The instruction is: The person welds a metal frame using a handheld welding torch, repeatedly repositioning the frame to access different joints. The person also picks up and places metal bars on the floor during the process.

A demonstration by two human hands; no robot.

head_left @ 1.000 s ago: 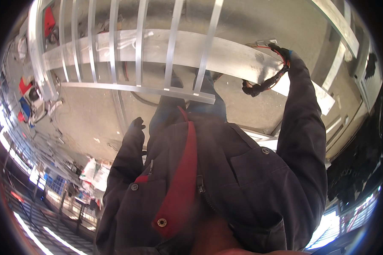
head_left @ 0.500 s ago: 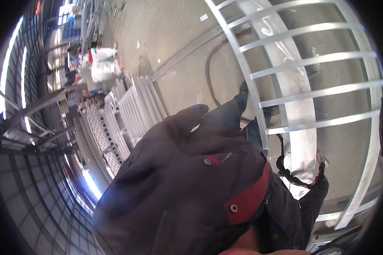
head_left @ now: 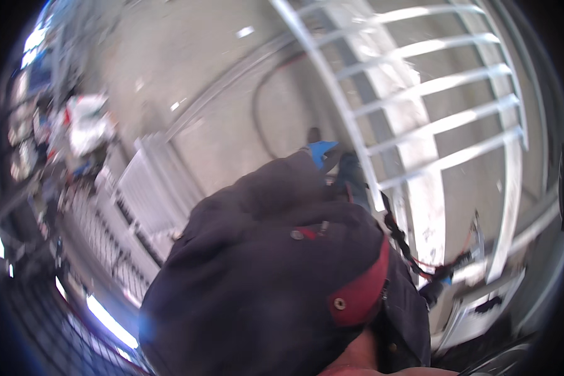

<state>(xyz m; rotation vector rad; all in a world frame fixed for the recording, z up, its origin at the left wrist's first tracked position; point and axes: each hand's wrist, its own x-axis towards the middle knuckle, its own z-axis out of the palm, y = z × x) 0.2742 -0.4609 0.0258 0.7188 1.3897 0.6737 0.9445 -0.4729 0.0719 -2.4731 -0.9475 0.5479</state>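
A dark jacket (head_left: 263,282) with red trim fills most of the view, and neither hand's fingers can be made out, so I cannot tell how they are set. A white metal railing (head_left: 420,125) and a dark braided cord (head_left: 398,241) lie just right of the jacket.

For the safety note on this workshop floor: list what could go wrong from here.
1. A dark hose loops across the floor just ahead of the person and could trip them.
2. A braided cord hangs right beside the white metal grille and may snag on a bar.
3. The jacket blocks much of the downward view, so footing is hard to judge.
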